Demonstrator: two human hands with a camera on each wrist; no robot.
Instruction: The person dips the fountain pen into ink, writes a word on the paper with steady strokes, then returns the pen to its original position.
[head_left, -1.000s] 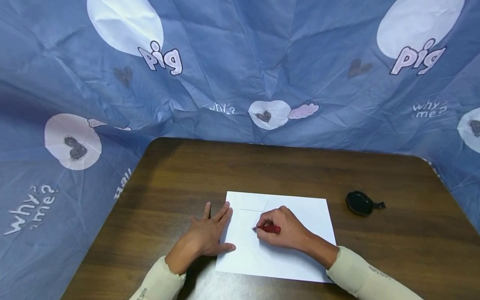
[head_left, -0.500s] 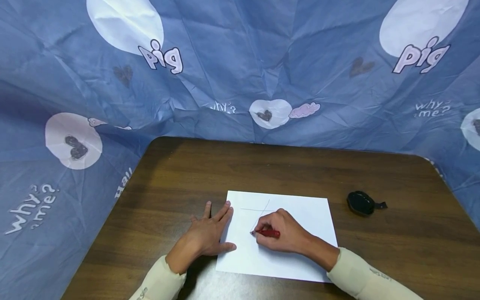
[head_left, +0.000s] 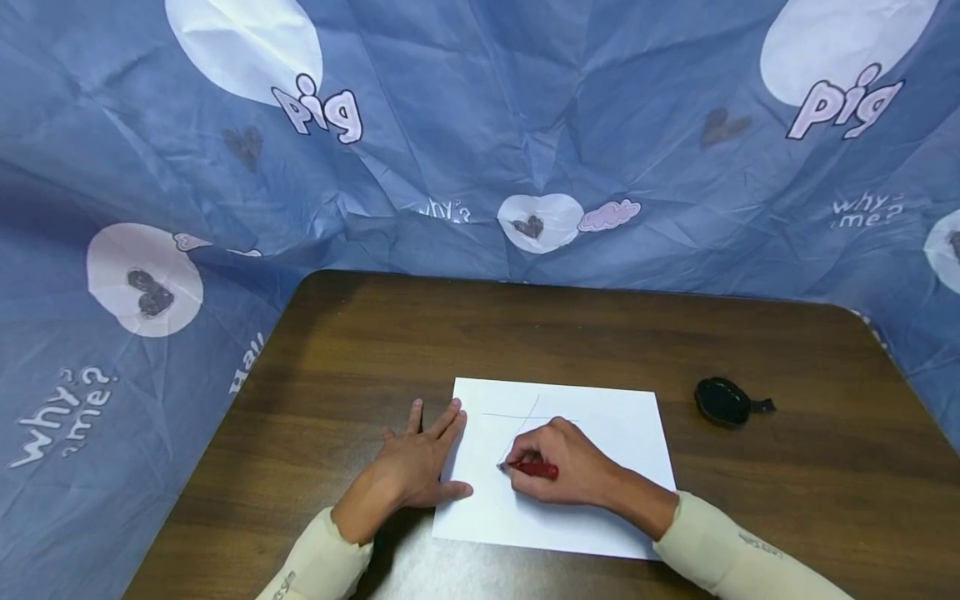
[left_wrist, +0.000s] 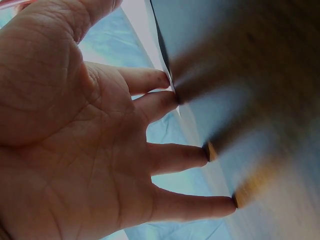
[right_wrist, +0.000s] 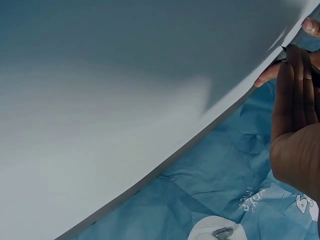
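A white sheet of paper (head_left: 585,525) lies on the table, with a thin horizontal line and a slanting line crossing on its upper left part. My right hand (head_left: 566,462) pinches a red pen (head_left: 538,471), its tip at the lower end of the slanting line. Spread fingers of my left hand (head_left: 412,467) rest at the paper's left edge, thumb and two fingertips on the sheet, the others on the wood. In the left wrist view the left palm (left_wrist: 75,130) shows with fingers straight. The right wrist view has the right hand (right_wrist: 297,115) with curled fingers; the pen is mostly hidden there.
A small black pan-shaped dish (head_left: 723,402) with a short handle stands to the right of the paper on the brown wooden table (head_left: 525,333). A blue printed cloth (head_left: 450,150) hangs behind the table and along its left side.
The right hand has moved slightly down and left with the pen, and the slanting line has grown longer toward the lower left. The left hand has stayed in place.
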